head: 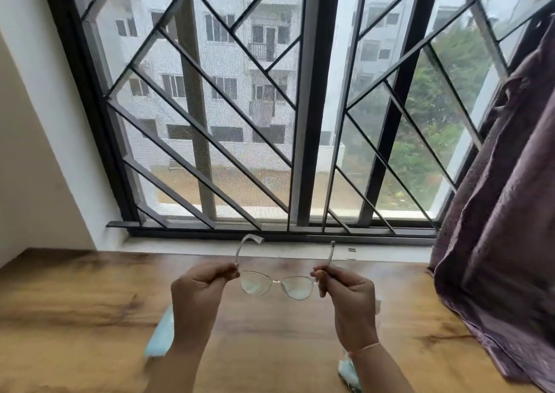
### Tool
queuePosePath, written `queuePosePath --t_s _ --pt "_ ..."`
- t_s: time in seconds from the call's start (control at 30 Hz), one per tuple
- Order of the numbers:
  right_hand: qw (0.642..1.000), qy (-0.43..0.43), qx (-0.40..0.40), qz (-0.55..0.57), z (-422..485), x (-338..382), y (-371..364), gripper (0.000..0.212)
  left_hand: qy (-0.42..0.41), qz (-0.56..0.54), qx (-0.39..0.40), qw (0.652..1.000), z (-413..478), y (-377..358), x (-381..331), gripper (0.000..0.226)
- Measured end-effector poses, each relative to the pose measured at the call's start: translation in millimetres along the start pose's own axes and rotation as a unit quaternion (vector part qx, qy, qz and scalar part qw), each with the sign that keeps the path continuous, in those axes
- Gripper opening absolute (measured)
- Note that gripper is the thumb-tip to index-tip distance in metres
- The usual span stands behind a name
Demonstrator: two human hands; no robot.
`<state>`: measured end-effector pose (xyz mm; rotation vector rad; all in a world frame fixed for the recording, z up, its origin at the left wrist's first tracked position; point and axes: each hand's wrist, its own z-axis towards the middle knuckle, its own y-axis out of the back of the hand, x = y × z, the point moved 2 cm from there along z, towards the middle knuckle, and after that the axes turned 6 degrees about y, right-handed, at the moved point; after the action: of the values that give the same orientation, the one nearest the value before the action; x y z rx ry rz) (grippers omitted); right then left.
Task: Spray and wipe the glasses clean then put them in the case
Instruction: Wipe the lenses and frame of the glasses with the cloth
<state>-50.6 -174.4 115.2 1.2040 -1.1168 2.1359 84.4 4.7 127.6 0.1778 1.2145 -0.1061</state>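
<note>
A pair of clear-framed glasses [277,283] is held up above the wooden table [90,317], lenses toward me and both temple arms unfolded, pointing at the window. My left hand [199,298] pinches the left hinge and my right hand [350,301] pinches the right hinge. A light blue object [160,335], blurred, lies on the table below my left wrist; I cannot tell whether it is the case or a cloth. Another light blue thing [348,373] shows partly beneath my right forearm.
A barred window [240,107] with a white sill [210,247] rises just beyond the table's far edge. A purple curtain [504,242] hangs at the right and drapes onto the table. A white wall stands at the left.
</note>
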Motion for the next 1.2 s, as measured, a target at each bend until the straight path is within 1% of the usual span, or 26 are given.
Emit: queuePosePath --t_s 0.1,0.17,0.2,0.27,0.37,0.5,0.6,0.73,0.83,0.87,0.93,1.0,1.1,1.2 --pt "0.999 0.026 0.001 -0.046 0 4 2 0.031 -0.013 0.009 -0.006 1.000 -1 -2 0 0.058" --pt "0.986 0.090 0.016 -0.137 0 8 1 0.029 -0.027 0.016 -0.018 0.999 -4 -4 -2 0.050" --pt "0.972 0.131 0.026 -0.191 0 10 0 0.026 -0.034 0.019 -0.023 0.999 -4 -4 -2 0.046" --pt "0.934 0.208 0.041 -0.288 -2 15 -3 0.022 -0.048 0.026 -0.027 0.998 -5 -6 -3 0.042" --pt "0.875 0.295 0.065 -0.378 -4 20 -9 0.018 -0.065 0.031 -0.029 0.997 -8 -7 -5 0.037" --pt "0.829 0.322 0.080 -0.450 -5 17 -12 0.014 -0.078 0.031 -0.033 0.996 -10 -10 -8 0.038" --pt "0.817 0.319 0.093 -0.472 -5 12 -12 0.024 -0.094 0.033 -0.034 0.994 -11 -10 -7 0.040" --pt "0.813 0.319 0.107 -0.475 -5 13 -14 0.022 -0.093 0.026 -0.045 0.994 -12 -10 -5 0.044" --pt "0.828 0.297 0.116 -0.461 -5 15 -14 0.026 -0.090 0.020 -0.050 0.994 -12 -9 -6 0.049" --pt "0.838 0.283 0.115 -0.452 -5 16 -14 0.030 -0.085 0.018 -0.054 0.995 -13 -9 -6 0.050" --pt "0.869 0.247 0.101 -0.417 -4 18 -12 0.036 -0.066 0.010 -0.067 0.996 -12 -7 -6 0.051" --pt "0.901 0.210 0.080 -0.370 -4 19 -7 0.036 -0.050 0.004 -0.074 0.996 -13 -6 -4 0.051" --pt "0.916 0.185 0.059 -0.350 -6 18 -2 0.034 -0.034 -0.011 -0.045 0.998 -12 -5 -3 0.050" --pt "0.926 0.170 0.044 -0.333 -6 18 0 0.041 -0.036 -0.004 0.018 0.999 -10 -2 -2 0.044"
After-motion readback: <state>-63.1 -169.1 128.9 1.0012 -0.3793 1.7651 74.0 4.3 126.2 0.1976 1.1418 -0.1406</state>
